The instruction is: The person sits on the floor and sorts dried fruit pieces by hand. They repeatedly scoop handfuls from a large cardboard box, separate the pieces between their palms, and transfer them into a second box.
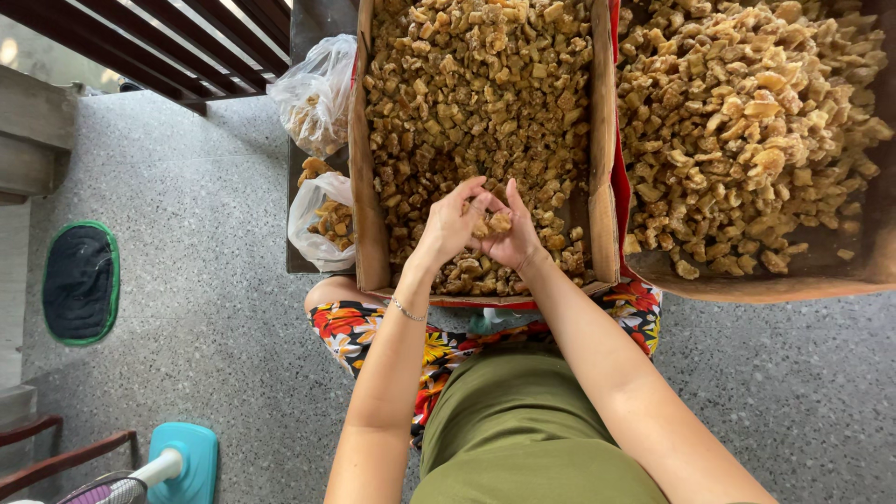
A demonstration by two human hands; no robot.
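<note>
A cardboard box (602, 140) full of small golden-brown sugared chunks (467, 84) stands in front of my knees. Over its near end my left hand (448, 224) and my right hand (516, 233) meet, fingers curled around a few of the chunks (493, 224) held between them. A thin bracelet circles my left wrist. A second, larger box (775, 285) heaped with the same chunks (747, 121) stands on the right, touching the first.
Two clear plastic bags (317, 89) with some chunks lie left of the box. A dark mat with a green rim (81, 282) rests on the speckled floor at left. A teal fan base (184, 462) and a wooden chair frame stand bottom left.
</note>
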